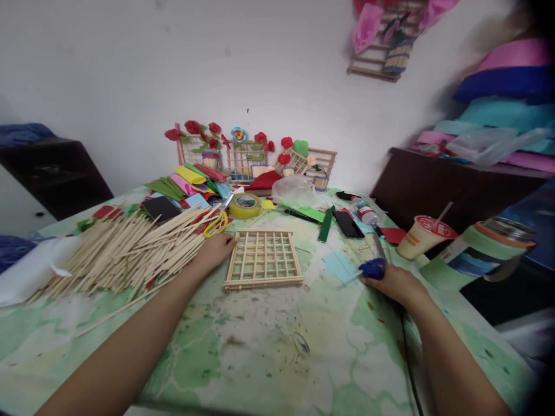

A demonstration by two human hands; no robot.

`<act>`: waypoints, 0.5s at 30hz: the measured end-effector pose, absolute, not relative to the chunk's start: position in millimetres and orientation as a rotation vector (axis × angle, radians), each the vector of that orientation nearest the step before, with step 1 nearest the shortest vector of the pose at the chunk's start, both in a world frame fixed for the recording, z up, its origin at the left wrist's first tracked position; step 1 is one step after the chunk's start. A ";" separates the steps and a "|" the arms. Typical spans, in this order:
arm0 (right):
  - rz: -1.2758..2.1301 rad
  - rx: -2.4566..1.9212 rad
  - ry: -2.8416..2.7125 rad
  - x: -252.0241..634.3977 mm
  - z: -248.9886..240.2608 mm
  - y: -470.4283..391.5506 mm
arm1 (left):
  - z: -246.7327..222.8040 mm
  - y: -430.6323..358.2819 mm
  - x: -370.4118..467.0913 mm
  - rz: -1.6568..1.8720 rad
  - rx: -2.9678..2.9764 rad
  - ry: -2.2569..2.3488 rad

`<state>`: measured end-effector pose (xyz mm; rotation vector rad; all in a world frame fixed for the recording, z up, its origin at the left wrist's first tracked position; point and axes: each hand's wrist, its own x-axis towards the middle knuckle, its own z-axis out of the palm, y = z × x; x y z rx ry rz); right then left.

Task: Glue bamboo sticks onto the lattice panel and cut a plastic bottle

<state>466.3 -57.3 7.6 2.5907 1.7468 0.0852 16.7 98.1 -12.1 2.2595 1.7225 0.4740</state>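
Observation:
A small lattice of wooden sticks (265, 260) lies on the table in front of me. My left hand (217, 249) is at its upper left corner, fingers closed on the edge stick. Off to the right, my right hand (399, 282) grips a blue glue gun (373, 268), whose handle is mostly hidden by the hand. A clear stick pokes out of the gun's left end, over a light blue paper square (339, 267). From beneath the right hand a black cord (407, 352) runs toward the table's front edge.
Left of the lattice is a big pile of wooden sticks (125, 248), with yellow-handled scissors (217, 222) and a tape roll (245, 205) behind. A phone (348, 223), water bottle (366, 212), drink cup (425, 237) and green flask (477, 251) stand or lie at right. Decorated lattices (245, 156) lean against the wall.

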 end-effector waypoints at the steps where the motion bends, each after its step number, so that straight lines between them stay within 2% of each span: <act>1: 0.022 2.540 1.809 470.6 10.8 -56.7 | -12.5 98.2 17.0 0.480 2.250 1.725; 6: 0.154 2.548 1.951 435.6 44.7 -33.5 | -15.2 99.6 19.0 0.538 2.190 1.756; 7: 0.029 2.526 2.063 416.6 50.4 -24.3 | -15.8 99.6 19.4 0.554 2.176 1.762; 9: -0.528 2.309 2.233 375.2 56.2 -3.1 | -17.0 99.3 20.1 0.591 2.144 1.771; 10: -0.677 2.234 2.244 356.0 56.0 8.1 | -17.6 99.1 20.2 0.613 2.129 1.771; 15: -0.785 2.300 2.203 301.9 32.7 53.2 | -21.7 100.5 19.6 0.741 2.057 1.699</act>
